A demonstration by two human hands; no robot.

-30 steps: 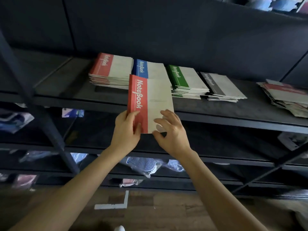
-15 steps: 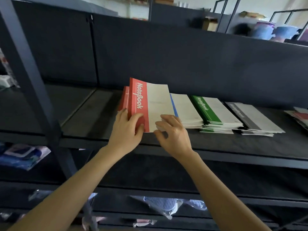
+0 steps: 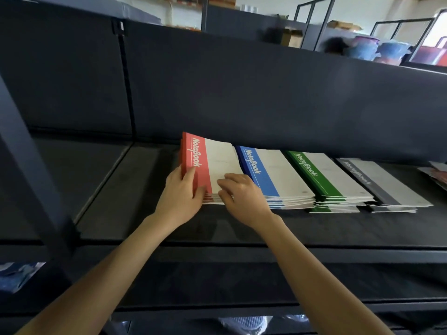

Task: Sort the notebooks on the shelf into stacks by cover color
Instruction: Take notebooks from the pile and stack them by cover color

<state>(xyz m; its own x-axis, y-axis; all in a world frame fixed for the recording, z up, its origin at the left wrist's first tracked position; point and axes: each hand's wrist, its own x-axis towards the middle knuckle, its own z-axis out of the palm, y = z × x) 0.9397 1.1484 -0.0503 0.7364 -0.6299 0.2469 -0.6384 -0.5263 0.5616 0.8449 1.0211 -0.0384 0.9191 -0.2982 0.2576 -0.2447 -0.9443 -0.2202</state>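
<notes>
- The red notebook (image 3: 219, 163) lies on top of the red stack (image 3: 211, 200), at the left end of the row on the shelf (image 3: 135, 194).
- The left hand (image 3: 180, 198) grips its near left corner, thumb pressed down on the red band.
- The right hand (image 3: 242, 199) is just beside it, fingers curled onto the white part of the cover, thumb at the near edge.
- To the right, side by side, are the blue stack (image 3: 273, 177), green stack (image 3: 325, 180) and grey stack (image 3: 384, 187).
- A loose pile (image 3: 436, 174) peeks in at the far right.

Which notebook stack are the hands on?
The red stack, leftmost: left hand and right hand hold it; blue stack, green stack and grey stack lie further right.
</notes>
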